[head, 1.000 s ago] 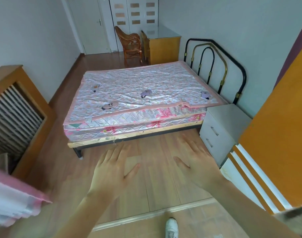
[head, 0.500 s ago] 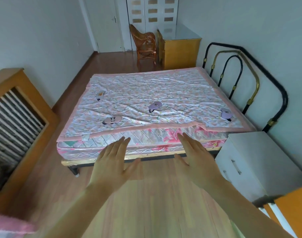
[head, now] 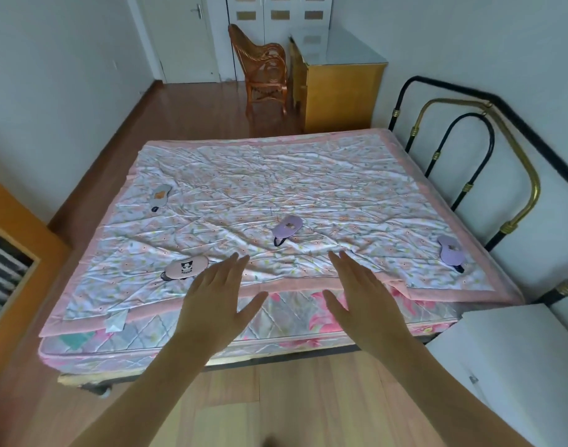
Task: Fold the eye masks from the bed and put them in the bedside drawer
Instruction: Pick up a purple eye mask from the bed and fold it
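Left hand: my left hand [head: 216, 304] is spread flat, fingers apart, empty, above the bed's near edge.
Right hand: my right hand [head: 360, 296] is splayed the same way, holding nothing.
Pink mask: the pink cat-face mask [head: 186, 268] lies flat near the near-left corner of the bed [head: 308, 175], just beside my left fingertips.
Lilac masks: one lilac mask [head: 287, 227] sits mid-bed; another lilac mask [head: 450, 251] lies by the near-right corner.
Grey mask: the grey mask [head: 160, 193] rests along the left edge, well apart from me.
Drawer: the bedside cabinet [head: 515, 359] stands at the bed's near-right corner, drawer closed.
Materials: the masks look soft and padded with thin dark elastic straps; the bedspread [head: 340, 195] is glossy and creased.
Risk: I judge a strap could snag a crease, or a springy fold reopen before reaching the drawer.
Risk, reach: the grey mask may need a lean across slippery fabric.
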